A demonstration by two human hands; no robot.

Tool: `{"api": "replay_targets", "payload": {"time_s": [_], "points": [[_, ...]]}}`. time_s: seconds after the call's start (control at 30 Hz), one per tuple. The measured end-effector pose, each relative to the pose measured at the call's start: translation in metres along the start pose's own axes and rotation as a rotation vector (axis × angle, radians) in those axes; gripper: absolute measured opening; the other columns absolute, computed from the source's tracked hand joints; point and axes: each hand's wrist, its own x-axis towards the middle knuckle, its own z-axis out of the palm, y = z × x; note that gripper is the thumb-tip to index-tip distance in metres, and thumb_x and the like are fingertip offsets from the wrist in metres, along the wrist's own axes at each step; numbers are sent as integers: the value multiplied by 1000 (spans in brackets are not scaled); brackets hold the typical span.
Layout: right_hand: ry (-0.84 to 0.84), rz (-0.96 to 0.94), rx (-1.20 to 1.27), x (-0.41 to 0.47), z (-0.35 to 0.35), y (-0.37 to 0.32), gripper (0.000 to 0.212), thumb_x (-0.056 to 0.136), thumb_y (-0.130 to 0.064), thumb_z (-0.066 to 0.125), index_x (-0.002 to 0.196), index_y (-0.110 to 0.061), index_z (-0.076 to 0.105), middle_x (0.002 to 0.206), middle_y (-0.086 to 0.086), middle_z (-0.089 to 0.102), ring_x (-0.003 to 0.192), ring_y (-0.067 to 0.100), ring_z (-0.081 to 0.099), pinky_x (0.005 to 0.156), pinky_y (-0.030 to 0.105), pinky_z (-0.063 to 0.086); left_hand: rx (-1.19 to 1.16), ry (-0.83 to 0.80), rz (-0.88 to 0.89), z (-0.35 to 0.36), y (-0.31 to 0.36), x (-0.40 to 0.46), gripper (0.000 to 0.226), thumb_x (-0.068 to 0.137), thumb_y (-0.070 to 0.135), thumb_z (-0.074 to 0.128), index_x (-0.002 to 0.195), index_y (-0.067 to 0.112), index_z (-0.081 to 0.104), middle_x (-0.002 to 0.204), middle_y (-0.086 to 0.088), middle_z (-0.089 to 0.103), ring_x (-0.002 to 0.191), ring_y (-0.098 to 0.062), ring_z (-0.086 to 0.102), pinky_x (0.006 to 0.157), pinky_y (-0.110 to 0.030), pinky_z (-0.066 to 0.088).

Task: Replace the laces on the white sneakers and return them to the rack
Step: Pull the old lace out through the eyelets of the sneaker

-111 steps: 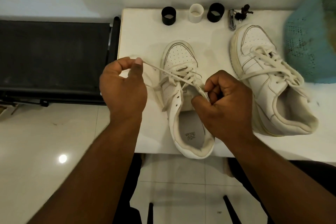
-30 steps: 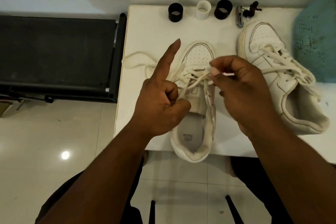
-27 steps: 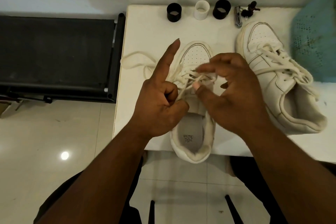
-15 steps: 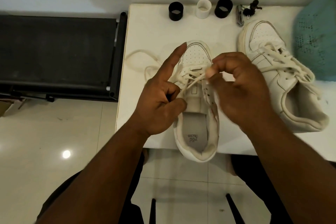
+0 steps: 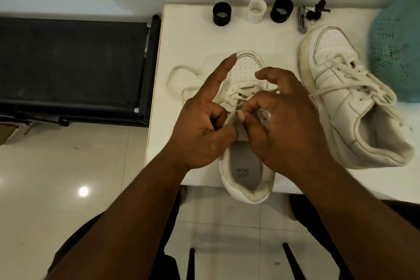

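Where white table (image 5: 195, 36) ends, glossy tiled floor (image 5: 68, 166), perhaps treadmill (image 5: 72, 63) alongside.

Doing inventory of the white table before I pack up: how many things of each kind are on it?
White sneakers: 2
Black rings: 2
White ring: 1
Metal clip: 1
Small black item, unclear: 1
Teal basket: 1
Total: 8

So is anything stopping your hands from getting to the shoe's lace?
Nothing visible does. Both the left hand and right hand already pinch the lace over the near sneaker.
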Motion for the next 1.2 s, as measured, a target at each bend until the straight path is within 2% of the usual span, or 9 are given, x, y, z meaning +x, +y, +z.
{"api": "replay_targets", "payload": {"time_s": [0.17, 0.33, 0.57, 0.63, 0.73, 0.87, 0.93, 1.07, 1.2], "points": [[306, 287, 284, 14, -13, 16, 6, 91, -28, 68, 86, -27, 65, 113, -5, 61, 106, 4, 56, 86, 5, 38, -2, -18, -33, -1, 1, 0, 105, 71, -11, 57, 162, 25, 21, 45, -9, 41, 39, -16, 34, 52, -17, 38], [206, 212, 227, 10, -11, 10, 35, 82, -29, 72, 116, -28, 68, 137, -4, 50, 124, 2, 46, 103, 15, 39, -2, -16, -56, -2, -1, 1, 106, 69, -8, 59, 162, 27, 23, 45, -5, 42, 38, -13, 35, 50, -19, 37], [-63, 10, -60, -4, 0, -6, 8, 83, -33, 71, 88, -26, 73, 151, -1, 44, 138, 20, 41, 105, 54, 40, -9, -27, -39, -1, -1, 1, 100, 72, -6, 61, 161, 22, 26, 45, 3, 43, 38, -11, 36, 48, -19, 37], [12, 24, 9, -1, -2, -4, 4, 85, -30, 68, 87, -26, 69, 144, -1, 48, 130, 14, 46, 104, 45, 45, 3, -23, -40, -3, -1, 1, 100, 72, -6, 61, 161, 24, 28, 45, 1, 44, 38, -12, 36, 49, -19, 36], [178, 125, 136, 6, -10, 3, 4, 88, -23, 67, 87, -25, 64, 129, -1, 53, 111, -3, 46, 92, 2, 33, 22, -24, -34, -3, 0, 2, 101, 69, -7, 61, 160, 26, 30, 45, -5, 44, 38, -15, 37, 51, -17, 37], [243, 253, 141, 12, -13, 11, 6, 89, -27, 68, 93, -26, 64, 125, -2, 56, 106, -8, 44, 86, -3, 28, 34, -22, -15, -3, 1, 1, 101, 70, -12, 62, 160, 21, 31, 45, -11, 44, 38, -16, 36, 56, -12, 39], [168, 191, 125, 8, -10, 6, 28, 82, -30, 70, 109, -25, 66, 134, -1, 51, 114, -2, 45, 95, 1, 30, 23, -21, -14, -3, 0, 2, 100, 71, -13, 63, 160, 20, 30, 45, -7, 45, 38, -14, 37, 54, -14, 39], [-21, 113, 24, -2, -1, -7, 26, 77, -42, 64, 100, -32, 70, 152, -3, 38, 138, 17, 42, 105, 52, 44, -11, -26, 0, -3, -3, 2, 96, 76, -11, 68, 160, 15, 29, 46, 0, 46, 39, -11, 37, 52, -16, 38], [71, 64, 27, 2, -4, 0, 9, 87, -31, 70, 85, -33, 61, 143, -1, 48, 127, 9, 46, 106, 41, 45, 9, -8, -2, -3, -4, 2, 96, 75, -11, 66, 159, 20, 31, 46, 1, 46, 39, -11, 37, 52, -16, 39]]}}
